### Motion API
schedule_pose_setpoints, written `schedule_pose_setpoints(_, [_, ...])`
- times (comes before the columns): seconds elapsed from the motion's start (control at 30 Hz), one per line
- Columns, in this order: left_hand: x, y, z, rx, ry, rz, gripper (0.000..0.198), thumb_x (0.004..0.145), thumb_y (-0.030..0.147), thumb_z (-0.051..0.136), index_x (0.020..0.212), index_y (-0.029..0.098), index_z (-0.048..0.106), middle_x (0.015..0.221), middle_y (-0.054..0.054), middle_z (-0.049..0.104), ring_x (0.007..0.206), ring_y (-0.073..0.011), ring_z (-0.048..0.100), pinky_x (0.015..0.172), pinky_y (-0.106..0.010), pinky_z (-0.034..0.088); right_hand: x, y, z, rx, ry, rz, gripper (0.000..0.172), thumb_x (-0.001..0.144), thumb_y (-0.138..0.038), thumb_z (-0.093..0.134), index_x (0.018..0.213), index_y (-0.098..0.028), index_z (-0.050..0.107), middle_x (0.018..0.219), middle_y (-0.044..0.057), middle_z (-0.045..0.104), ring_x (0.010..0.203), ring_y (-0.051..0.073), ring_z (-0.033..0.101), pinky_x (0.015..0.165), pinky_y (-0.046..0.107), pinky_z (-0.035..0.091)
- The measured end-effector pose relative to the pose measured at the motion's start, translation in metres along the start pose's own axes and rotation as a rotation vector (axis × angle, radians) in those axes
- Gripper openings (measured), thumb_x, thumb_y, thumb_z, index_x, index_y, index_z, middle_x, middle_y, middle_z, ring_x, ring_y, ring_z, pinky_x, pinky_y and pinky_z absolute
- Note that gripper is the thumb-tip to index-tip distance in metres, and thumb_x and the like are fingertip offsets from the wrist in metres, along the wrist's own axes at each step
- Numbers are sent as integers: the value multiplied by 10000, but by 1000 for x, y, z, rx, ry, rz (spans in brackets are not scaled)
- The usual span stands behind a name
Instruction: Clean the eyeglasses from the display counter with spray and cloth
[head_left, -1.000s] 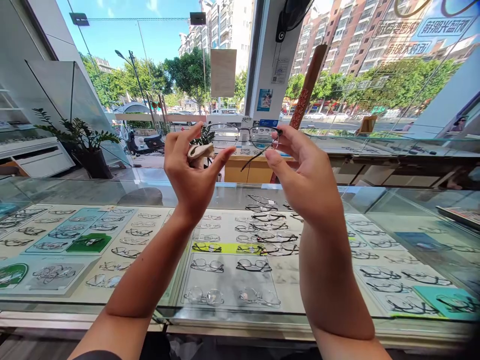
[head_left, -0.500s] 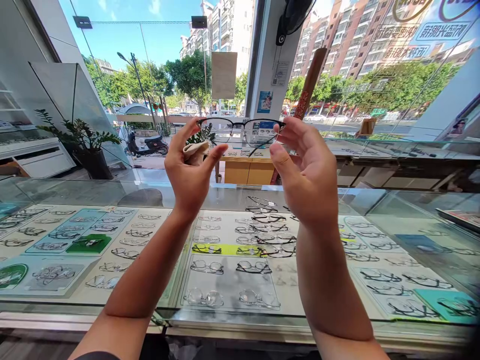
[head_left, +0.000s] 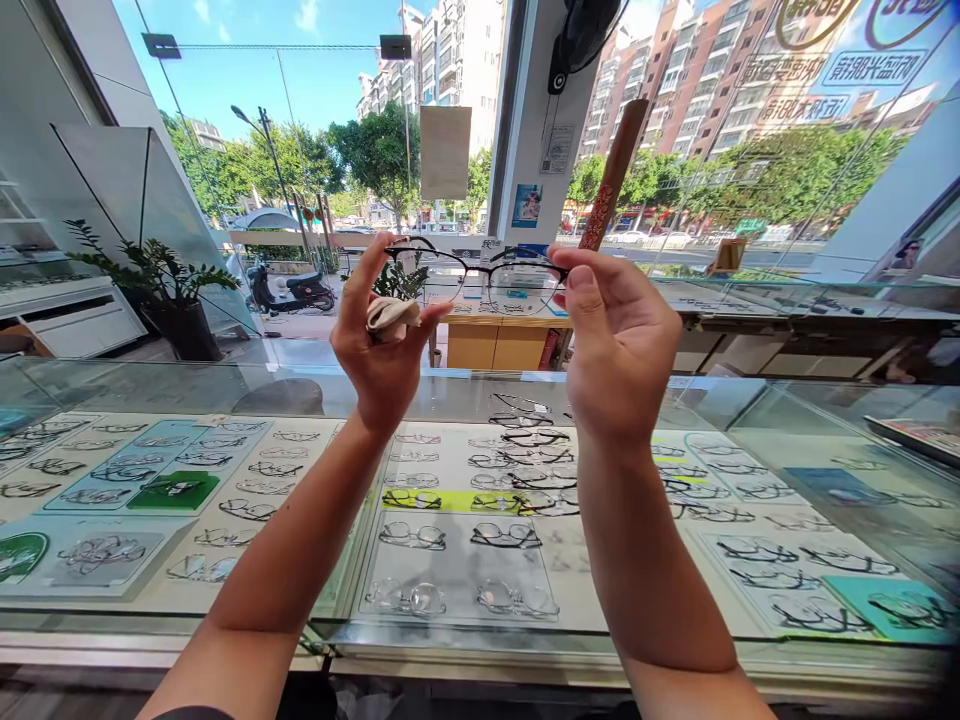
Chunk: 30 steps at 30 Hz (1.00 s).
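Observation:
A pair of dark half-rim eyeglasses (head_left: 480,270) is held up at the height of the far window, above the glass counter. The fingers of my left hand (head_left: 382,355) grip the left end of the frame, its thumb near the lower edge of the left lens. Tucked into that same palm is a crumpled beige cloth (head_left: 393,318). My right hand (head_left: 626,345) pinches the right end of the eyeglasses between thumb and index finger. The far parts of the temples are partly hidden by the lenses and fingers.
Below my arms a glass display counter (head_left: 450,630) holds many rows of spectacle frames (head_left: 506,535). A potted plant (head_left: 176,310) stands at left beyond it. Behind the eyeglasses is a wooden cabinet (head_left: 495,345), and a window pillar (head_left: 536,150) rises behind.
The eyeglasses have turned: their right end is lower and the temple once hanging below the right lens now shows behind the top. My right thumb has risen onto the frame's corner.

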<state>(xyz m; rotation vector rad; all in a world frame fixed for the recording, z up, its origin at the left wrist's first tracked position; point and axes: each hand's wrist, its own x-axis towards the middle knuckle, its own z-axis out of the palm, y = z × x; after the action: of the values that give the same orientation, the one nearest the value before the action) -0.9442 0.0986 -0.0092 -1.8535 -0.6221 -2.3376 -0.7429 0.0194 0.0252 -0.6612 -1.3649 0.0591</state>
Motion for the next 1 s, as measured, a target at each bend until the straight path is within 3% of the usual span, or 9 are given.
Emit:
schedule_pose_setpoints(0.1, [1, 5, -1, 6, 7, 17, 770, 895, 527, 924, 1584, 393, 608, 1709, -89, 611, 1318, -306, 744, 1046, -461, 648, 2, 0, -1, 3, -11, 8, 418, 1111, -625, 563, 1307, -336, 794, 1370, 60, 799, 1411, 330, 704, 1244, 584, 590])
schedule_pose_setpoints(0.27, [4, 13, 3, 71, 25, 11, 732, 909, 527, 915, 1561, 385, 613, 1615, -98, 684, 1482, -334, 662, 1153, -513, 610, 4, 3, -2, 4, -32, -17, 412, 1123, -600, 553, 1315, -322, 789, 1353, 74, 798, 1379, 316, 730, 1198, 559, 622])
schedule_pose_setpoints(0.43, [4, 14, 5, 65, 56, 137, 661, 962, 465, 873, 1567, 408, 614, 1514, -72, 744, 1453, -294, 696, 1160, -498, 632, 4, 8, -2, 83, -53, -12, 414, 1117, -604, 559, 1342, -330, 773, 1373, 80, 788, 1364, 311, 743, 1177, 559, 629])
schedule_pose_setpoints(0.63, [1, 10, 7, 59, 6, 25, 765, 864, 295, 961, 1544, 428, 638, 1590, -56, 704, 1501, -299, 663, 1062, -425, 691, 5, 10, -1, 68, -86, 35, 469, 1102, -629, 546, 1453, -366, 712, 1417, 76, 773, 1376, 322, 747, 1113, 529, 665])
schedule_pose_setpoints(0.83, [-2, 10, 9, 7, -18, 2, 741, 898, 342, 942, 1560, 420, 619, 1612, -61, 681, 1546, -309, 624, 1179, -487, 647, 7, 9, 1, 108, -69, 14, 449, 1115, -560, 472, 1435, -363, 717, 1344, 75, 784, 1347, 314, 756, 1178, 576, 639])
schedule_pose_setpoints(1.0, [1, 8, 7, 24, -21, 2, 767, 851, 422, 984, 1534, 409, 636, 1579, -65, 695, 1521, -339, 643, 1138, -490, 666, 8, 14, 0, 91, -72, 27, 464, 1095, -549, 524, 1488, -362, 685, 1339, 82, 783, 1366, 331, 745, 1187, 596, 630])
